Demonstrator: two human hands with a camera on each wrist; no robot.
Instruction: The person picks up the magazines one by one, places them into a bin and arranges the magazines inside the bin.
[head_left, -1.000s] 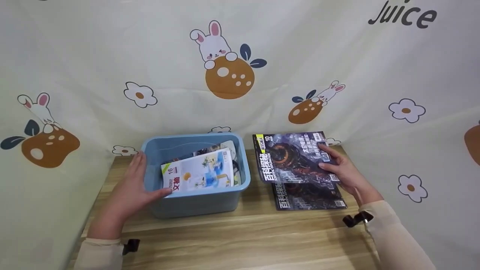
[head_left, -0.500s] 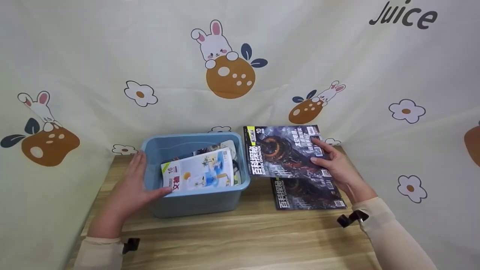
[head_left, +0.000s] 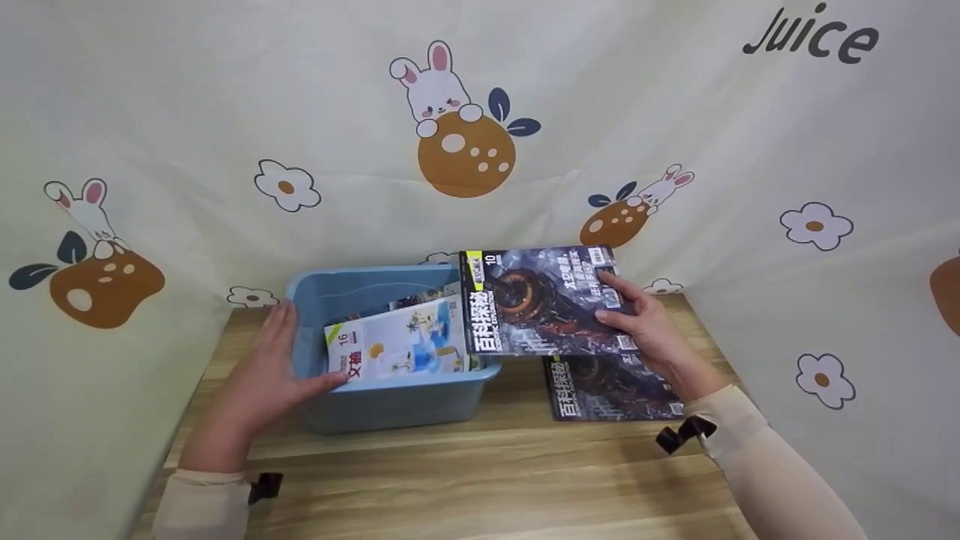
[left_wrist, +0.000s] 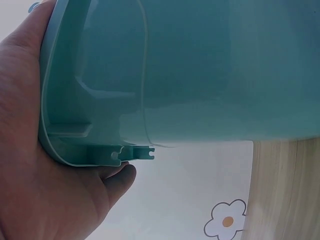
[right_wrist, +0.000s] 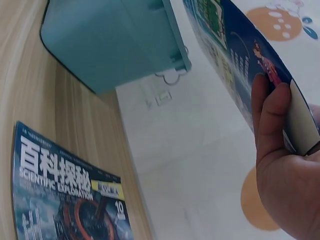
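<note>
A blue plastic bin [head_left: 394,409] stands on the left of the table. My left hand [head_left: 259,379] holds its left front corner, thumb along the front rim. Inside lies a white-covered magazine [head_left: 397,349], tilted, over other printed items. My right hand [head_left: 645,334] pinches a dark magazine [head_left: 536,311] by its right edge, thumb on the cover. Its left edge overlaps the bin's right rim from above. The right wrist view shows the colourful back [right_wrist: 240,55] of this magazine. A matching dark magazine [head_left: 607,397] lies on the table below it, partly covered.
The wood-grain table [head_left: 450,480] runs along the front. Behind and at both sides hangs a pale cloth [head_left: 337,97] printed with rabbits, oranges and flowers. It comes close behind the bin.
My right hand has carried the dark magazine leftward and slightly up, from beside the bin to over its right rim. My left hand has stayed at the bin's corner.
</note>
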